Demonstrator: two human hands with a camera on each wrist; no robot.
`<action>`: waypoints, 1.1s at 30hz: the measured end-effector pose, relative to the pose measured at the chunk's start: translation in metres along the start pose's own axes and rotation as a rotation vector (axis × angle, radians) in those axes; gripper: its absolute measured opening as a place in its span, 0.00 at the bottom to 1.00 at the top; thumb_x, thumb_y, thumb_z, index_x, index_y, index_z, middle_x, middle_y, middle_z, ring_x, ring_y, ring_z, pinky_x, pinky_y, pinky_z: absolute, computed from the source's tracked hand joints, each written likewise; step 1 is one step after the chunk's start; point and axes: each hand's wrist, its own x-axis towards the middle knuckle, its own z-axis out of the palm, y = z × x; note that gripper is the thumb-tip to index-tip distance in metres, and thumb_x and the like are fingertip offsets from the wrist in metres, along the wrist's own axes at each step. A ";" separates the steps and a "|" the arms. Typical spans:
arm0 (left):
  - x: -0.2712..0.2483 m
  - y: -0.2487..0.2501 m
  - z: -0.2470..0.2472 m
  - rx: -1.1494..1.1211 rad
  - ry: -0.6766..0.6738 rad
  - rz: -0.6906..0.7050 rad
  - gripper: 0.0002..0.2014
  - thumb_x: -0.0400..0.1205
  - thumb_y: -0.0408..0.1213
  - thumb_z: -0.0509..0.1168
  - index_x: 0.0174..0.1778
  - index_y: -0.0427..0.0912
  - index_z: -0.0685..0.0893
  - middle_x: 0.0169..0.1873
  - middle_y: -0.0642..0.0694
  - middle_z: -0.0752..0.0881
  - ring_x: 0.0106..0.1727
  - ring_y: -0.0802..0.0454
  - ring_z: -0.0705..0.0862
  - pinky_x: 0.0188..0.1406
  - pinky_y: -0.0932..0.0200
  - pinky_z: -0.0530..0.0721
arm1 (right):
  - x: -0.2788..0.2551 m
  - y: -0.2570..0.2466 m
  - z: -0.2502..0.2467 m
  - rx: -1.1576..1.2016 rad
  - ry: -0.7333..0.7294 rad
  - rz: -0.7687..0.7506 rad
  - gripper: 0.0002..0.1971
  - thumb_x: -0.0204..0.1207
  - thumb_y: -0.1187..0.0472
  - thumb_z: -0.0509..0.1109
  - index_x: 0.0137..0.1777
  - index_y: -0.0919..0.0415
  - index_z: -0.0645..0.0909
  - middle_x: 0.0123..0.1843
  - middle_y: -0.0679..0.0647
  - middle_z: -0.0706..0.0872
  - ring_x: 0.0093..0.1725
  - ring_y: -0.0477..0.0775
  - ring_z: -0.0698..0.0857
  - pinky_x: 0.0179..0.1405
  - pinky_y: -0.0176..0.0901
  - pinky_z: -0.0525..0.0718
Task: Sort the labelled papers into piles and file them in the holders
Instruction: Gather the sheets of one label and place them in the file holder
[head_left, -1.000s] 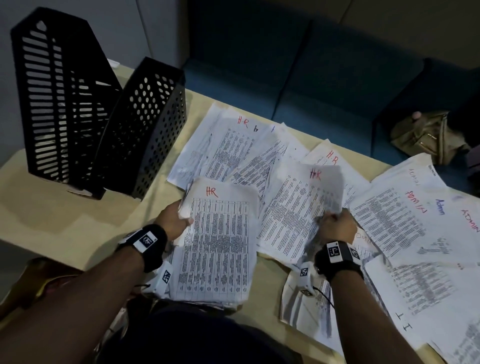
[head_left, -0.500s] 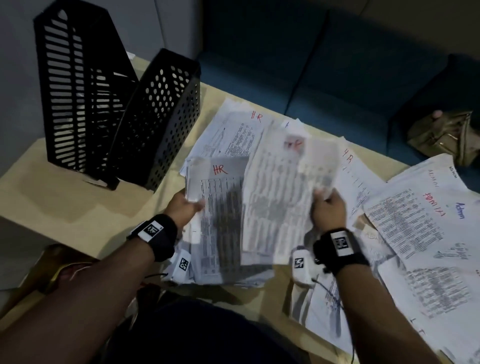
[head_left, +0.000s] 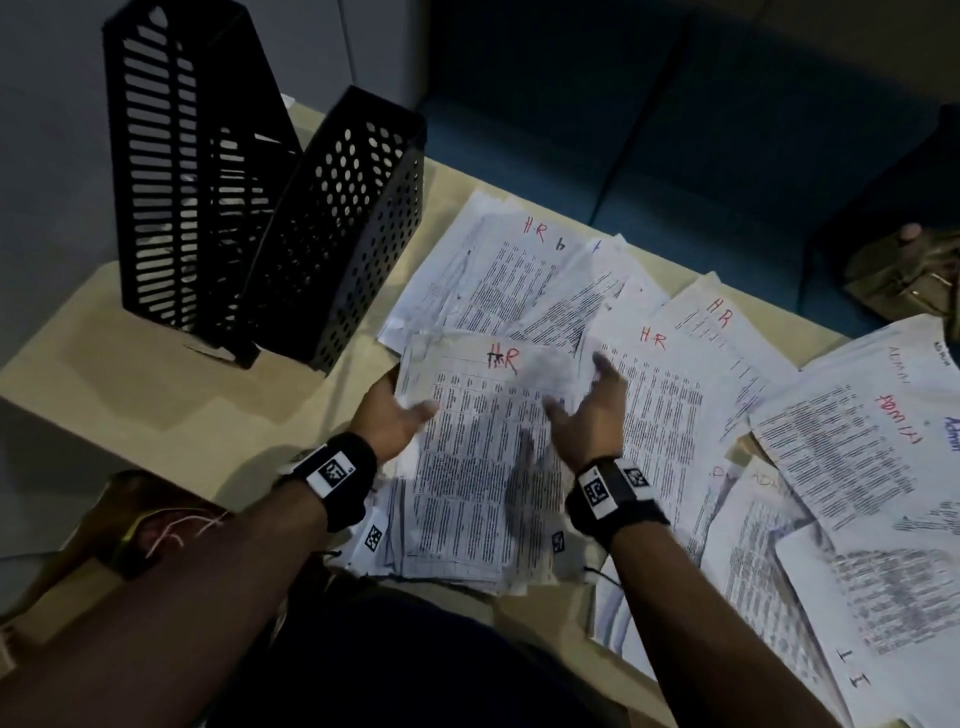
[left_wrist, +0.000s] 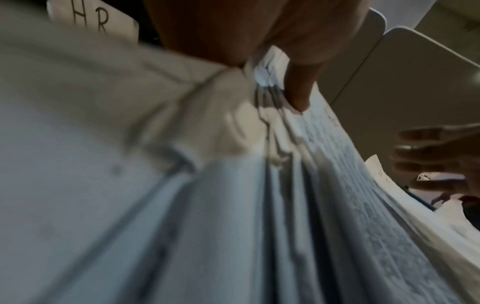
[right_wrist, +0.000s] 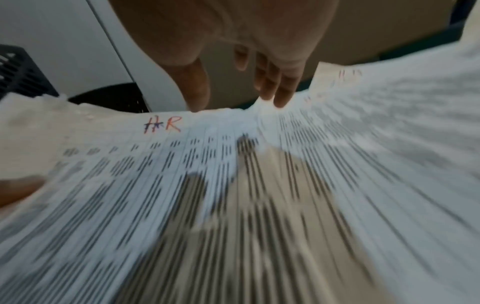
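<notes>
A stack of printed sheets labelled HR (head_left: 483, 457) lies at the table's near edge. My left hand (head_left: 405, 410) grips its left edge, thumb on top and fingers underneath; in the left wrist view the stack (left_wrist: 285, 205) fans out from the pinching fingers (left_wrist: 298, 92). Just above the stack's top right hovers my right hand (head_left: 576, 389), open and holding nothing. The right wrist view shows its straight fingers (right_wrist: 275, 86) over the top HR sheet (right_wrist: 182, 185). Two black holders, one slatted (head_left: 182, 182) and one perforated (head_left: 343, 223), stand at the far left.
Loose HR sheets (head_left: 524, 270) spread behind and right of the stack. ADMIN sheets (head_left: 841, 431) and IT sheets (head_left: 852, 670) cover the table's right side. Bare tabletop (head_left: 130, 374) lies in front of the holders. A blue sofa (head_left: 623, 130) with a tan bag (head_left: 914, 280) stands beyond.
My right hand carried one HR sheet leftward, laid it on the stack held by my left hand, and let go. The left hand kept its grip.
</notes>
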 end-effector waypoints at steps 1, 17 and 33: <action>0.000 0.001 0.001 -0.038 -0.032 -0.023 0.18 0.78 0.33 0.72 0.62 0.47 0.78 0.50 0.51 0.86 0.54 0.51 0.85 0.47 0.63 0.81 | 0.007 -0.005 -0.005 -0.086 0.068 -0.110 0.38 0.72 0.59 0.76 0.78 0.62 0.62 0.77 0.61 0.67 0.76 0.61 0.68 0.77 0.53 0.67; -0.001 -0.012 0.009 0.247 -0.123 -0.018 0.17 0.77 0.32 0.72 0.61 0.41 0.81 0.52 0.47 0.86 0.51 0.51 0.83 0.50 0.61 0.77 | 0.036 0.031 -0.042 -0.275 0.176 0.093 0.23 0.77 0.49 0.68 0.70 0.55 0.76 0.74 0.60 0.74 0.72 0.62 0.73 0.72 0.59 0.70; 0.013 -0.027 -0.009 0.310 -0.065 -0.113 0.19 0.84 0.35 0.63 0.72 0.46 0.76 0.62 0.45 0.84 0.61 0.44 0.82 0.64 0.51 0.77 | 0.032 0.077 -0.091 -0.263 0.163 0.439 0.23 0.75 0.64 0.72 0.69 0.66 0.75 0.61 0.68 0.85 0.58 0.66 0.84 0.53 0.49 0.80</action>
